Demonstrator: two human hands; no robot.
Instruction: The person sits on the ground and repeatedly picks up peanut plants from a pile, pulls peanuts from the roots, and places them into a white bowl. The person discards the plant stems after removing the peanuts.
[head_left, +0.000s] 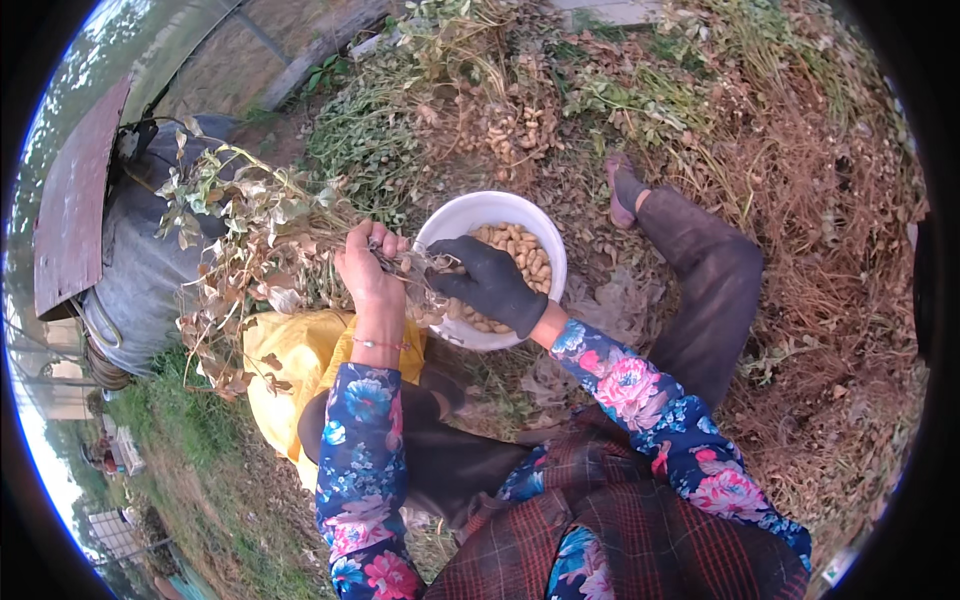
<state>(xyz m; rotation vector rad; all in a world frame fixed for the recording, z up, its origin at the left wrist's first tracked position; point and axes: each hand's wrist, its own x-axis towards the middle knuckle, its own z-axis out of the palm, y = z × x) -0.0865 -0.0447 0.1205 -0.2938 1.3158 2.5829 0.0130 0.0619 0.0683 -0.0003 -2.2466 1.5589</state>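
My bare left hand (373, 274) grips a bunch of dried peanut plants (274, 247), whose withered leaves hang out to the left. In a dark glove, my right hand (491, 283) reaches over the rim of a white plastic bucket (556, 251), its fingers at the root end of the bunch. Some peanut pods hang from those roots beside the glove; whether the fingers pinch one cannot be told. Unshelled peanuts (525, 251) lie inside the bucket, partly hidden by my right hand and forearm.
A yellow sack (281, 375) lies by my left knee. More peanut plants with pods (517, 135) are heaped beyond the bucket, and dry stalks (825, 300) cover the ground at right. A grey tarp-covered object (154, 300) with a reddish-brown board (79, 210) stands at left.
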